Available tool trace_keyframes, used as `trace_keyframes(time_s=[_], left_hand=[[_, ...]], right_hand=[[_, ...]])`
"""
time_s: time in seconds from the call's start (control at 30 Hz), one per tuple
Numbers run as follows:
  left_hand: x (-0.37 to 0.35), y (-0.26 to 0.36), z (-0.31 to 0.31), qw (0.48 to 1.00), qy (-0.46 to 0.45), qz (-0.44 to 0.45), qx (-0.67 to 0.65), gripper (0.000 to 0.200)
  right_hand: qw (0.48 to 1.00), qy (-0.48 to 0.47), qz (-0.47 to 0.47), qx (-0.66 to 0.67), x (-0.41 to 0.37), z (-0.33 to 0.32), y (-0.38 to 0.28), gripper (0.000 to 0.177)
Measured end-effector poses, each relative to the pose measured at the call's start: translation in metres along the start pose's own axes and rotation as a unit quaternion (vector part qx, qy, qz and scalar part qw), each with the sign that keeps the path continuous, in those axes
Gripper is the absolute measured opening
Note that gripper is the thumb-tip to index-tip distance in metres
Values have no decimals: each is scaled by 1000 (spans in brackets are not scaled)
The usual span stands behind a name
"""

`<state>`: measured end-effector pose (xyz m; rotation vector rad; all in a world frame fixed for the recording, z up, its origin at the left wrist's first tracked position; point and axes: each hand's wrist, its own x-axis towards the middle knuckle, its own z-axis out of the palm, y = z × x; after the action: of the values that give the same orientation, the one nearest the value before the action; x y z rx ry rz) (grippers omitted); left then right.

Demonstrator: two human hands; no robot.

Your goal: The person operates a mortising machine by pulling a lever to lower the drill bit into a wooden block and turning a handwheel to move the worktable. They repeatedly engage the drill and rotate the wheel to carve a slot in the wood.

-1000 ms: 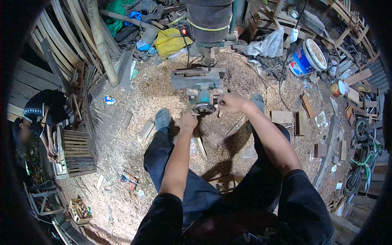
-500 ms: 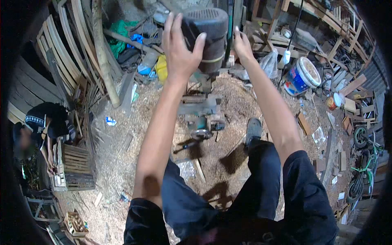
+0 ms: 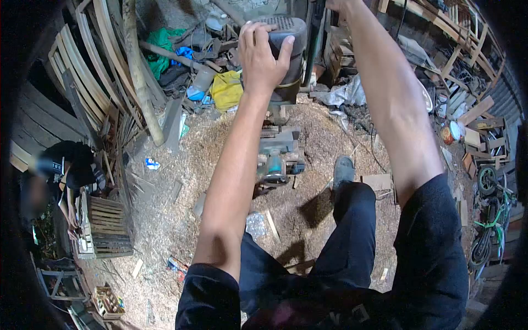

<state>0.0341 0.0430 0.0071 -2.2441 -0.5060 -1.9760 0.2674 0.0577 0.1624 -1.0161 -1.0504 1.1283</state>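
Note:
My left hand rests against the dark vented housing of a standing machine that looks like a drill press. Its fingers bend over the housing's top left edge, and the thumb stands apart on the near face. Below the housing is the machine's greenish-grey lower part, above the shavings. At the top edge of the view, my right hand reaches up beside a dark upright post. The frame cuts off most of its fingers, so what it touches cannot be made out.
Wood shavings cover the floor. Long boards and a pole lean at left. A person works by a slatted wooden piece. A yellow sack lies behind the machine; a small bike stands at right.
My right hand has moved up to the top edge, its arm now covering the blue bucket. My left hand has shifted right, its fingers now over the housing's top.

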Motion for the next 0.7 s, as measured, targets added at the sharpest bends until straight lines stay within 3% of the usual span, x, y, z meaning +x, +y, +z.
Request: trace_keyframes(time_s=[0.13, 0.23, 0.27, 0.3, 0.37, 0.4, 0.47, 0.7], left_hand=[[1, -2, 3, 1000, -5, -1, 3, 41], [-4, 8, -5, 999, -17, -31, 5, 41], [-6, 8, -5, 999, -13, -34, 2, 41], [-13, 11, -6, 999, -14, -40, -4, 41], [-22, 17, -12, 997, -49, -54, -12, 55], [-28, 23, -16, 996, -58, -70, -18, 60], [-36, 29, -26, 988, -114, -101, -17, 76], [-57, 47, -44, 967, -222, -123, -19, 83]], right_hand=[[998, 68, -5, 8, -76, 52, 9, 65], [991, -93, -78, -55, -50, 12, 36, 60], [989, -43, -110, -90, -67, 23, 42, 53], [996, -15, -85, -34, -79, 28, 53, 49], [975, 49, -209, -56, -95, 32, 77, 45], [972, 90, -211, -45, -93, 33, 80, 44], [964, 86, -246, -51, -91, 34, 85, 43], [942, 133, -306, -49, -105, 49, 90, 42]])
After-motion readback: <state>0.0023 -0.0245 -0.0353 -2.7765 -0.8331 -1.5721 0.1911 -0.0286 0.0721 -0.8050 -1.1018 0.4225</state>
